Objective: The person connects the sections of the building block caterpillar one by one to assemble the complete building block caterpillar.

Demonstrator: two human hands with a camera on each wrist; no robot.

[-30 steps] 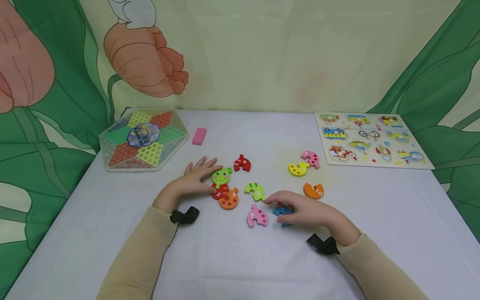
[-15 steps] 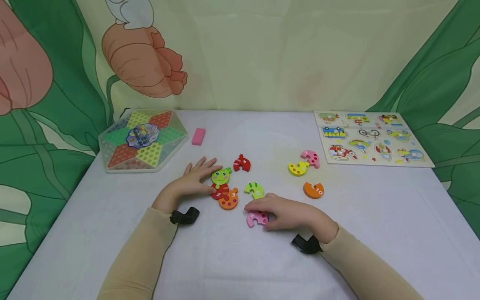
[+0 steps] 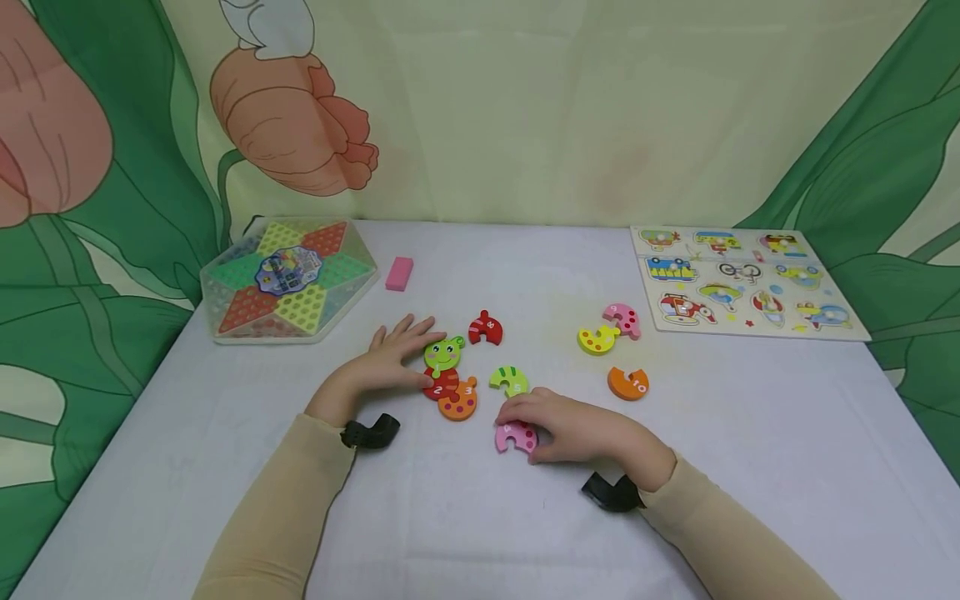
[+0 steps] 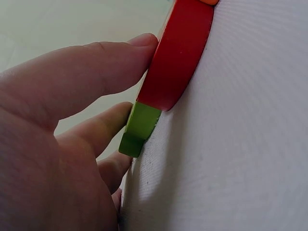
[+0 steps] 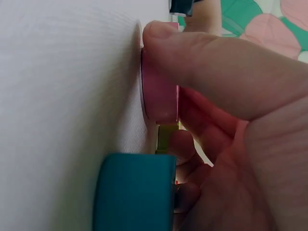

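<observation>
My left hand (image 3: 390,362) lies spread at the left side of a joined caterpillar puzzle: a green smiling head (image 3: 442,353), a red piece marked 2 (image 3: 442,384) and an orange piece marked 3 (image 3: 458,402). In the left wrist view its thumb touches the edge of the red piece (image 4: 180,53), with fingertips at the green head (image 4: 139,125). My right hand (image 3: 581,425) pinches a pink piece marked 4 (image 3: 517,437) between thumb and fingers on the cloth. A green striped piece (image 3: 510,380) lies just beyond. The right wrist view shows a blue piece (image 5: 137,192) under the palm, hidden from the head view.
Loose pieces lie farther back: a red one (image 3: 486,327), a yellow one (image 3: 597,340), a pink one (image 3: 624,320) and an orange one (image 3: 627,384). A hexagonal box (image 3: 341,312), a pink block (image 3: 399,273) and a vehicle picture board (image 3: 750,325) stand near the table's back edge.
My right hand has moved left from above the blue piece to the pink piece marked 4, and its fingers have closed in on it. My left hand stays at the joined pieces.
</observation>
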